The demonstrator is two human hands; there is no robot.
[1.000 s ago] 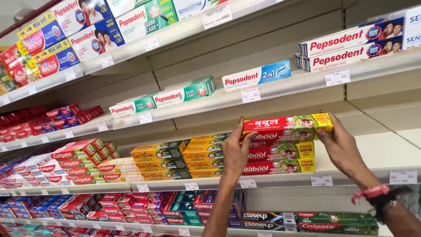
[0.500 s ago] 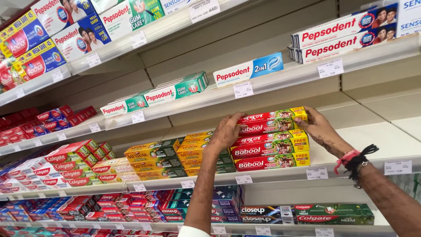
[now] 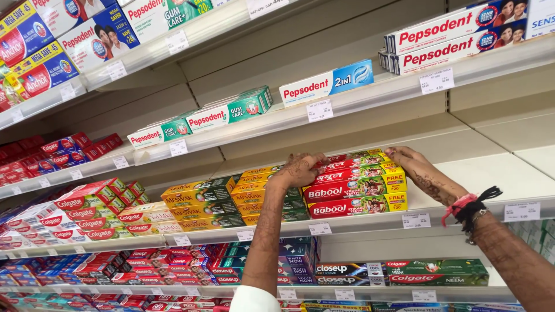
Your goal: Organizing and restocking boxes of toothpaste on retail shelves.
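Clearly, the fingertips of both hands are laid on the top red box (image 3: 355,159) of a stack: the left hand (image 3: 299,169) is curled over its left end with fingers close together and bent down, and the right hand (image 3: 409,160) is set at its right end with fingers stretched flat along the edge. Nothing is pinched or lifted; the box is pressed from both ends, which would suit squaring it with the boxes beneath. It is placed on top of the red stack (image 3: 357,193), on the middle shelf (image 3: 370,222), near the shelf's front lip.

Just left of the stack, green-and-yellow boxes (image 3: 199,196) are piled lengthwise with faces outward, so that their fronts can be read from the aisle. Further left, red-and-white boxes (image 3: 87,216) are laid at a slant. A red and black wristband (image 3: 468,205) is worn on the right wrist, and a white sleeve (image 3: 254,299) is seen at the left elbow.

Much is hidden. The left thumb is covered by the hand's back, and how far the top box reaches back cannot be told. The right forearm is cut off at the frame's corner. The rear of every shelf is lost in shadow, and the price tags (image 3: 319,110) are too small to make out. The lowest rows are cropped.
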